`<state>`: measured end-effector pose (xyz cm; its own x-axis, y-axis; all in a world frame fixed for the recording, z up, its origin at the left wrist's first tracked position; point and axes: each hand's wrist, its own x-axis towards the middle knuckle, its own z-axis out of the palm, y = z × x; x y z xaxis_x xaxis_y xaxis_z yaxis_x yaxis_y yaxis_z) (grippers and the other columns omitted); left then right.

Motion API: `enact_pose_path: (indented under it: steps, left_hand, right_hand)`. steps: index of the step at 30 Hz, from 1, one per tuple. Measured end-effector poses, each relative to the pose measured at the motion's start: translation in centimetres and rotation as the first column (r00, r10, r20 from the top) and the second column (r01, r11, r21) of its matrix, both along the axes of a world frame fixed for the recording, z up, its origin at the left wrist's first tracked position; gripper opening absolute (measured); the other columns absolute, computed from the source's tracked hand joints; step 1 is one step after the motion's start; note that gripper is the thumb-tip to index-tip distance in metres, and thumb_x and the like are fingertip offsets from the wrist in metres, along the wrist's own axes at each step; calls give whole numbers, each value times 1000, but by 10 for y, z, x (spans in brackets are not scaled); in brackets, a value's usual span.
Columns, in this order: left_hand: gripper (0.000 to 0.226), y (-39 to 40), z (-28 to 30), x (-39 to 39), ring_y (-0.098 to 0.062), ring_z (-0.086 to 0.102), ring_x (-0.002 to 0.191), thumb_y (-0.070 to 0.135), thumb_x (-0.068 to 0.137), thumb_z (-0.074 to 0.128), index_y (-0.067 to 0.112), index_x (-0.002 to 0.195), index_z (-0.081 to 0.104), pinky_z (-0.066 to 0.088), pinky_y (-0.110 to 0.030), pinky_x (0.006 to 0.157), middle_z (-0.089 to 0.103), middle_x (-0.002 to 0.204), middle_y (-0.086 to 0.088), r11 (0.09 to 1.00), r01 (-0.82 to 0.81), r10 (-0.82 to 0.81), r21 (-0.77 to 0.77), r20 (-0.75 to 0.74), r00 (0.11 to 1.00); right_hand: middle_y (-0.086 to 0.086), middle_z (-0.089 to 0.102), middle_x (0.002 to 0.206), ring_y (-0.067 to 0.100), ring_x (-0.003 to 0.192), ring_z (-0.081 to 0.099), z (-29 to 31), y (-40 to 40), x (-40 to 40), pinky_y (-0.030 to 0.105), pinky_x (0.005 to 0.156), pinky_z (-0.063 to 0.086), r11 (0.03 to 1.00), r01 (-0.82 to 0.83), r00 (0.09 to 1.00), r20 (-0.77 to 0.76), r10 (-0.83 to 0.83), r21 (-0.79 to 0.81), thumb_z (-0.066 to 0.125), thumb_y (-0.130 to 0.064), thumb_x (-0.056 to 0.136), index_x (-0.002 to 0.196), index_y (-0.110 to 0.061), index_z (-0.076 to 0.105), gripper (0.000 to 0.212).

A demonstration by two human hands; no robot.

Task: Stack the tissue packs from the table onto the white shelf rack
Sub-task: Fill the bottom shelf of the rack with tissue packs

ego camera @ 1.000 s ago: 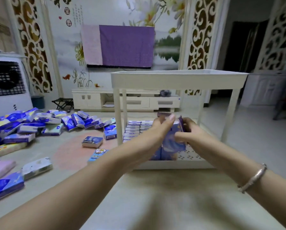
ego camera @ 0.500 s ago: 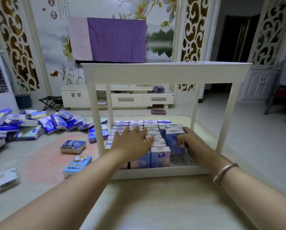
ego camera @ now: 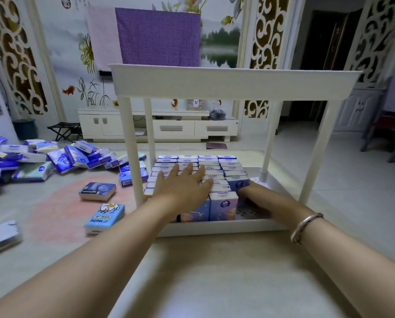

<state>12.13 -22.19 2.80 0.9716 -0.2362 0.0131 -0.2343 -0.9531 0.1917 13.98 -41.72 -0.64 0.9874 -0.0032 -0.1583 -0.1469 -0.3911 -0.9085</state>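
Note:
The white shelf rack (ego camera: 214,229) stands in front of me with several rows of upright tissue packs (ego camera: 221,167) on its lower tray. My left hand (ego camera: 182,184) lies flat with straight fingers on top of the packed rows. My right hand (ego camera: 258,198) reaches in from the right and presses against the side of the end pack (ego camera: 239,183) in the right row; its fingertips are hidden behind the packs. A blue "Hello" pack (ego camera: 104,218) and a dark blue pack (ego camera: 97,191) lie loose on the table to the left.
A heap of loose tissue packs (ego camera: 61,158) covers the table's far left. Another pack (ego camera: 1,235) lies at the left edge. The rack's top tray (ego camera: 233,82) hangs over my hands, with posts (ego camera: 131,154) on both sides. A bare perforated strip of tray (ego camera: 249,212) shows at front right.
A second ago both hands held a pack above the tray. That pack now stands in the right row; my left hand has flattened on the rows and my right presses the end pack.

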Motion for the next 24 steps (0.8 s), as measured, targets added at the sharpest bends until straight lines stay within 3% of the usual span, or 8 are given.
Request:
enact_pose_path:
  steps: [4, 8, 11, 13, 14, 17, 21, 24]
  left_hand:
    - [56, 0, 4, -2, -23, -9, 148, 55, 98, 13, 40, 151, 0, -6, -50, 116, -5, 161, 9, 1000, -9, 9, -14, -31, 999]
    - [54, 0, 15, -3, -25, -5, 148, 50, 100, 18, 36, 152, 8, -3, -53, 116, 0, 161, 6, 996, -16, 8, -91, -95, 995]
    - [53, 4, 27, -10, -22, 10, 148, 47, 101, 27, 34, 151, 16, 8, -47, 119, 10, 161, 4, 956, -29, 6, -292, -79, 997]
    - [51, 8, 37, -20, -17, 28, 141, 42, 100, 34, 33, 149, 24, 23, -30, 113, 22, 158, 6, 902, -22, 8, -431, -33, 999]
    - [48, 12, 41, -27, -16, 41, 130, 38, 100, 38, 32, 147, 32, 31, -23, 101, 32, 154, 6, 868, -17, 13, -496, -11, 1000]
    - [32, 30, 53, -55, -15, 57, 106, 30, 97, 46, 30, 128, 55, 47, -25, 77, 55, 132, 6, 765, 46, -6, -642, 64, 998]
    - [21, 74, 60, -94, -12, 68, 92, 17, 95, 49, 19, 101, 69, 51, -25, 77, 72, 104, 5, 599, 33, -8, -800, 35, 999]
    - [22, 120, 62, -108, -13, 71, 79, 14, 95, 48, 13, 93, 70, 50, -25, 69, 75, 91, -1, 511, -56, 76, -858, -20, 997]
  right_hand:
    - [3, 73, 99, 19, 95, 68, 3, -2, -8, 35, 93, 51, 999, -27, 999, 42, 29, -42, 50, 2, 81, 99, -18, 67, 32]
    - [0, 52, 136, 19, 119, 52, 17, 0, -26, 27, 91, 43, 992, 34, 982, 189, -11, -122, 53, -4, 87, 139, -19, 38, 57]
    - [-10, 43, 140, 13, 129, 43, 34, 2, -50, 20, 89, 34, 960, 83, 911, 412, 35, -266, 54, -14, 92, 141, -26, 35, 53]
    - [-17, 48, 129, 0, 114, 50, 44, 5, -66, 13, 82, 37, 950, 75, 865, 494, 90, -304, 51, -13, 91, 131, -33, 43, 46]
    - [-19, 51, 124, -3, 105, 52, 50, 9, -74, 11, 78, 39, 949, 66, 849, 517, 110, -309, 49, -10, 89, 126, -35, 46, 44]
    - [-17, 58, 115, 0, 103, 53, 65, 28, -95, 20, 83, 44, 939, 44, 782, 596, 180, -340, 47, -19, 81, 110, -36, 52, 34]
    - [-12, 56, 112, -3, 106, 49, 83, 77, -117, 12, 83, 40, 925, -83, 708, 631, 317, -371, 46, -14, 80, 112, -25, 54, 35]
    - [-11, 56, 113, -2, 103, 50, 86, 123, -120, 12, 81, 41, 906, -163, 651, 648, 396, -389, 46, -13, 80, 114, -22, 56, 37]
